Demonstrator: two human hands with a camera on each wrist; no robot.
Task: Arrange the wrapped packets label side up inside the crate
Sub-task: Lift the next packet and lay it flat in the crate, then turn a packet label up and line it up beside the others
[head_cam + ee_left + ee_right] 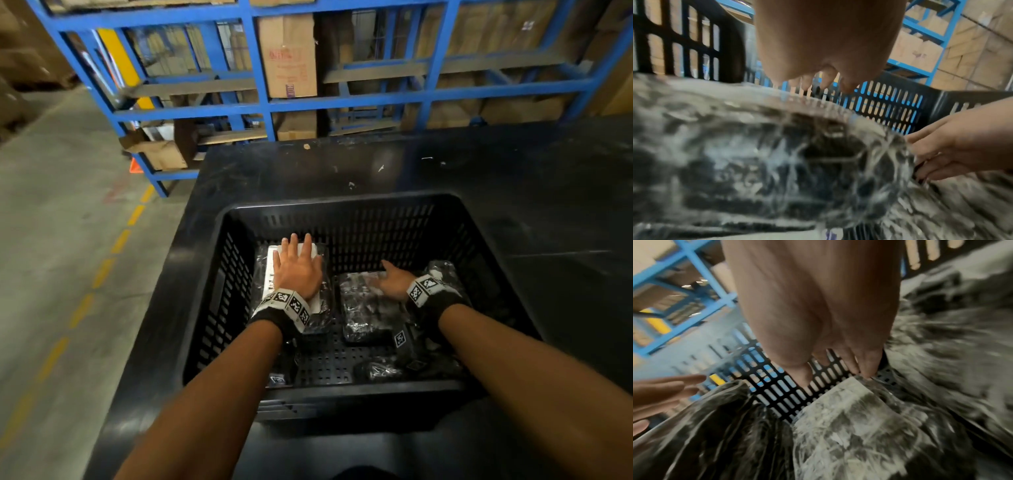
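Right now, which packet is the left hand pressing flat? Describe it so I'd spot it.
Look in the black slotted crate, far left corner. The packet there lies under the left hand. It alone shows a white label; the others look dark and glossy.

Crate (pixel 346 209): black plastic, slotted walls, perforated floor, semi-matt. Packets (pixel 368 308): dark contents in clear crinkled film, glossy w/ glare; one w/ white paper label (pixel 274 270). Surface (pixel 513 178): black, smooth, slight sheen, scuffed. Rack (pixel 260 68): blue painted metal. Boxes (pixel 291 54): brown matt cardboard.
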